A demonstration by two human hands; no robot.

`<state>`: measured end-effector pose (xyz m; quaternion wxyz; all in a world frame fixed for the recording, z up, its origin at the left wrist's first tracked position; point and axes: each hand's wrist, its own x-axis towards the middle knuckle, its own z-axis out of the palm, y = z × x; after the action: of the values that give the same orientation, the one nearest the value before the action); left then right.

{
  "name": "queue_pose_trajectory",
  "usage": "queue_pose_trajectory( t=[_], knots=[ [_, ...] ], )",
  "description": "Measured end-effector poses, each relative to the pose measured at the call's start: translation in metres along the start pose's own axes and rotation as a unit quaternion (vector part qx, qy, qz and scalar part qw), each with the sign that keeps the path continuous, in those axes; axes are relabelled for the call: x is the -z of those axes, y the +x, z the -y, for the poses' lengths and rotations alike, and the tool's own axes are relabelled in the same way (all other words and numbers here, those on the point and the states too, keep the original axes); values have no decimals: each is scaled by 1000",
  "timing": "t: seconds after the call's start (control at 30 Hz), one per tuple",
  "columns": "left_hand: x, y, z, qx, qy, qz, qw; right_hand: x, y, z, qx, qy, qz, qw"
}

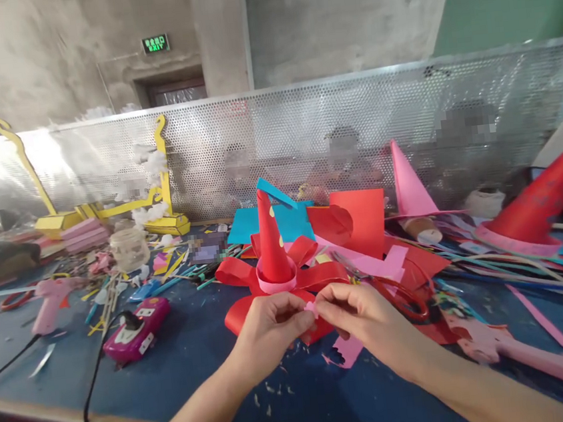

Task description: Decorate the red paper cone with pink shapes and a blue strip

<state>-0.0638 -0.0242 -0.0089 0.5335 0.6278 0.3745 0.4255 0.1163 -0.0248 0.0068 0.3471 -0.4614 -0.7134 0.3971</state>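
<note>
My left hand (279,319) and my right hand (351,308) meet at the front middle of the table, thumbs and fingertips pinched. Between them is a small pink paper piece (311,307), held from both sides. Just behind stands a red paper cone (271,242) with pale dots, a pink band round its base and a blue strip at its tip. Red paper loops (236,274) spread out around the cone like petals, partly covered by my hands. Under my right hand lies a cut pink paper scrap (347,350) with a jagged edge.
A purple power strip (138,330) and a pink glue gun (50,306) lie on the left; another pink glue gun (532,349) is at right. Red-handled scissors (417,304) rest among red paper. Yellow paper structures (167,223) and pink cone (409,184) stand before a perforated metal screen (292,116).
</note>
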Motion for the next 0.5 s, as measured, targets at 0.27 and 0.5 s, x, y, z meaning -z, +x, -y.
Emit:
queue_pose_trajectory(
  t=[0.27,0.5],
  knots=[
    [4,-12,7,9,-18,-23,1000,-3,0,-3,23,-14,-39,999],
    [36,9,-12,-106,198,-272,936,1,0,4,38,-11,-61,997]
  ],
)
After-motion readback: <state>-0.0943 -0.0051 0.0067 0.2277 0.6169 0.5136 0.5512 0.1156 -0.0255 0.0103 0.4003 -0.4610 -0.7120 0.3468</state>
